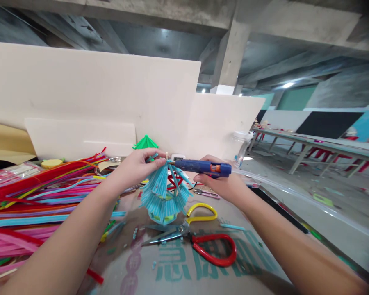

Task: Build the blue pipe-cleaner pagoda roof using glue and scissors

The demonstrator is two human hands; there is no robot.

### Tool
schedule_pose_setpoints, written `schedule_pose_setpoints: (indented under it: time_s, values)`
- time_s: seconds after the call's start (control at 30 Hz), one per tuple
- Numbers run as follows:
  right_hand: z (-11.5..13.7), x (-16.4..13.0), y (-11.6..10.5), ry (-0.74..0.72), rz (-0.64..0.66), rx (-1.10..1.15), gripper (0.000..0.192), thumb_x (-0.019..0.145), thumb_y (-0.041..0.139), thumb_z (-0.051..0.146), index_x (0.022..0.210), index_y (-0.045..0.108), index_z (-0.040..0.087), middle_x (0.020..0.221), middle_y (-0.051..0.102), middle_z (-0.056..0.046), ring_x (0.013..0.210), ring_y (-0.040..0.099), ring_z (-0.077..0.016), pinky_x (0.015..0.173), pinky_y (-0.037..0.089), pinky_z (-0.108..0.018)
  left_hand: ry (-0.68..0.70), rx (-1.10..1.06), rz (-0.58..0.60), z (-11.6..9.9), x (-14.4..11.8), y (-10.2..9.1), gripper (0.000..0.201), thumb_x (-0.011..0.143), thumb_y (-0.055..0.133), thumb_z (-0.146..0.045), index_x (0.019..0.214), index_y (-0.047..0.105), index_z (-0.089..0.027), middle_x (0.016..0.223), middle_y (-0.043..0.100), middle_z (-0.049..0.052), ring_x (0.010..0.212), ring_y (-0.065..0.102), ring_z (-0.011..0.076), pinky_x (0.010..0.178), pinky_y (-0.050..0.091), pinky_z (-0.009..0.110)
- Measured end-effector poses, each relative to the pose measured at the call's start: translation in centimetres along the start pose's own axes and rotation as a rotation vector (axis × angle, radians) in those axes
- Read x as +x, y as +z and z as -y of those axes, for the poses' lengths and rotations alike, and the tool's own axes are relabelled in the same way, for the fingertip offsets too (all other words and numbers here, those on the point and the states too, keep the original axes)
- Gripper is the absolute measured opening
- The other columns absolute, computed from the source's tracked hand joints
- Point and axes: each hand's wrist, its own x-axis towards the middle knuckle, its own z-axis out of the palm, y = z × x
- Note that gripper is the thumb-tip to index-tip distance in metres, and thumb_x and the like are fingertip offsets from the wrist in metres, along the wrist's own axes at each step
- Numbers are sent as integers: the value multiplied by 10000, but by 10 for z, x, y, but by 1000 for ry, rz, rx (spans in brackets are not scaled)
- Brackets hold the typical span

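Blue glue gun [192,166] gripped in my right hand [219,185], nozzle at top of light-blue tiered pagoda model [162,186], frame centre. My left hand [140,164] pinches model's peak. Red-and-yellow-handled scissors [183,230] lie lower centre.

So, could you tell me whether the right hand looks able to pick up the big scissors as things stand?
Probably not: the right hand is holding the blue glue gun. Otherwise the way to the big scissors seems free, with their red handle uncovered.
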Motion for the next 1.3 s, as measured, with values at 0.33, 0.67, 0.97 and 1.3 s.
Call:
schedule_pose_setpoints:
  time_s: [0.33, 0.67, 0.97, 1.3]
  values:
    - [0, -1, 0, 2, -15, -14, 310, 707, 750, 449, 788, 588, 198, 598, 511, 49, 556, 459, -117, 525, 348, -245, 11, 1, -4, 0, 0, 1, 478, 838, 570, -580, 1067, 705, -183, 998, 722, 47, 838, 635, 197, 730, 469, 271]
    - [2, -1, -6, 26, 95, 27, 210, 740, 712, 378, 791, 610, 202, 600, 559, 41, 541, 485, -114, 481, 351, -228, 12, -14, -5, 3, 1, 1, 503, 817, 582, -595, 1072, 708, -180, 996, 726, 63, 872, 650, 225, 736, 485, 303]
    - [-6, -3, -9, -13, 153, 78, 259, 790, 700, 427, 927, 688, 208, 848, 717, -42, 753, 637, -196, 653, 494, -305, 20, 6, -9, 3, 2, 1, 466, 828, 582, -576, 1060, 709, -193, 997, 726, 47, 875, 645, 213, 749, 479, 292]
    - [-3, -1, -8, -53, 139, 123, 278, 788, 684, 415, 915, 576, 194, 737, 597, 14, 656, 537, -141, 570, 412, -250, 13, -3, 6, 3, 2, 1, 493, 830, 572, -589, 1077, 696, -181, 1006, 718, 55, 896, 639, 227, 786, 484, 314]
